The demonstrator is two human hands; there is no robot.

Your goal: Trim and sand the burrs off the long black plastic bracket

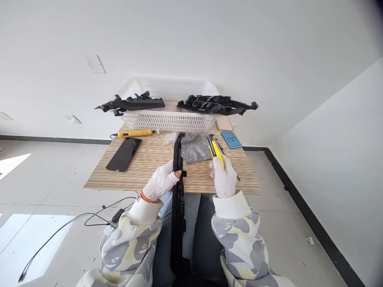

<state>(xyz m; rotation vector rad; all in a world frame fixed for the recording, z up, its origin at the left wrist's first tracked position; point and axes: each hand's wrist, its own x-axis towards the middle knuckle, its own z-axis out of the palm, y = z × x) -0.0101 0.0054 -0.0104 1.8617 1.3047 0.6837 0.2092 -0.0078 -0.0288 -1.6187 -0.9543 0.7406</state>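
A long black plastic part (178, 199) runs from my lap up onto the small striped wooden table (149, 159). My left hand (161, 183), in a white glove with bare fingertips, is closed around the part's left side near the table's front edge. My right hand (223, 177), in a white glove, is closed on a yellow and black utility knife (216, 151) that points away from me, a little right of the part. A grey cloth (194, 146) lies on the table between the part and the knife.
A white basket (170, 107) stands at the table's far edge with black plastic parts (131, 104) and more black parts (217, 104) laid across its rim. A black phone (124, 154), a yellow tool (134, 133) and a blue card (231, 139) lie on the table. Cables (74, 223) trail on the floor at left.
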